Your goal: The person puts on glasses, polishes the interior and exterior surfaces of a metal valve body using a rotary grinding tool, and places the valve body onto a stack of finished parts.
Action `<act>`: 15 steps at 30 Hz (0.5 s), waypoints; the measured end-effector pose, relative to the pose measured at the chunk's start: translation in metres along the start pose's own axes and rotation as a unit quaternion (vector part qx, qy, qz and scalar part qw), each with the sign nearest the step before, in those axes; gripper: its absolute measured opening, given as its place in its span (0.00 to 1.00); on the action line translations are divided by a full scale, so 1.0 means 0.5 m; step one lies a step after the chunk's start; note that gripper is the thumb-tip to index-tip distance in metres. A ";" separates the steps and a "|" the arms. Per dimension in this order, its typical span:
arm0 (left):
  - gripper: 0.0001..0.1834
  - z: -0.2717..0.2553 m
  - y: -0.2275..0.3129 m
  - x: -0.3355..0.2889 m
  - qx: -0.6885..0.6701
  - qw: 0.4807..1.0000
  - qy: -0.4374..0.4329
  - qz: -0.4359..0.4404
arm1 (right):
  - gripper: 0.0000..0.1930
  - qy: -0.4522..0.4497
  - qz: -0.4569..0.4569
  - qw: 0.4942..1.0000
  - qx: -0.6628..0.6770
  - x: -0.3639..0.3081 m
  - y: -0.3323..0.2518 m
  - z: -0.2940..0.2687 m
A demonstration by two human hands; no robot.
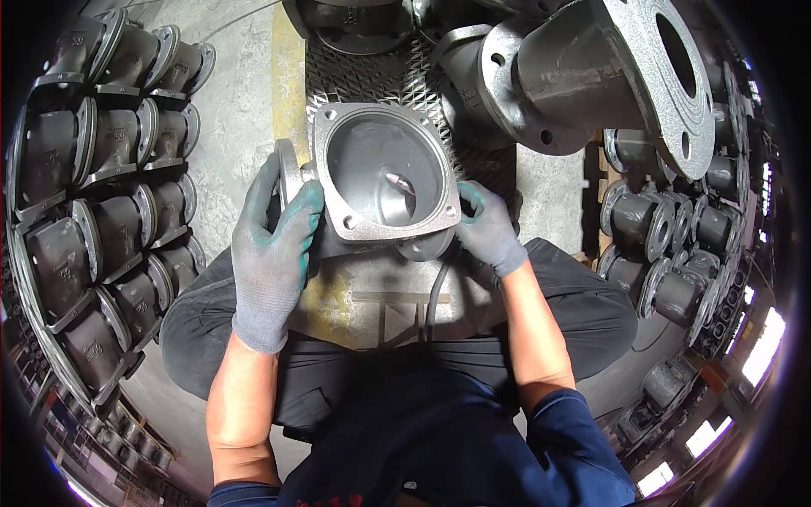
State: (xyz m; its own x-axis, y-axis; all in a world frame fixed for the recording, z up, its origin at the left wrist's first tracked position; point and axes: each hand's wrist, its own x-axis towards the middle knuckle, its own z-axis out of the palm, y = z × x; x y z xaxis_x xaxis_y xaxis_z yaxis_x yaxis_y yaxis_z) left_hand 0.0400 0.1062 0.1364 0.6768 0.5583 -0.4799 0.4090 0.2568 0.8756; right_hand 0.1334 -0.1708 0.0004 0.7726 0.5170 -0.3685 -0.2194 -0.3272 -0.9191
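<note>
In front of my lap a dark grey cast valve body is held with its wide round opening facing up. The opening is framed by a squarish flange with corner bolt holes, and the inner wall curves down to a bright spot. My left hand, in a grey-green work glove, grips the round side flange, thumb toward me and fingers partly hidden behind it. At the opposite side my gloved right hand has its fingers closed at the flange's edge; their tips are partly hidden under the casting.
Large flanged castings rest close by at the upper right, on a patterned black metal surface. Stacked castings rise on the left, and more castings on the right. A black hose runs below the valve body.
</note>
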 end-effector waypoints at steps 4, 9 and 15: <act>0.38 -0.001 0.005 -0.001 -0.004 1.000 -0.017 -0.005 | 0.22 -0.001 -0.035 0.991 -0.126 0.006 0.029 -0.004; 0.37 -0.003 0.002 0.000 0.010 1.000 -0.028 -0.008 | 0.21 -0.003 0.004 0.992 -0.125 -0.004 0.037 -0.020; 0.38 0.002 0.005 0.000 -0.005 1.000 -0.021 -0.013 | 0.18 -0.008 -0.018 0.995 -0.099 0.001 0.032 -0.020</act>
State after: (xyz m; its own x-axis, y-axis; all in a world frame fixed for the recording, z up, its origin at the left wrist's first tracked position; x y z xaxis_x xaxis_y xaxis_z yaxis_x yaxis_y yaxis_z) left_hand 0.0416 0.1063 0.1384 0.6908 0.5183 -0.5041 0.4205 0.2791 0.8633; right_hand 0.1365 -0.1839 -0.0130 0.7680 0.5432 -0.3393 -0.0685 -0.4570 -0.8868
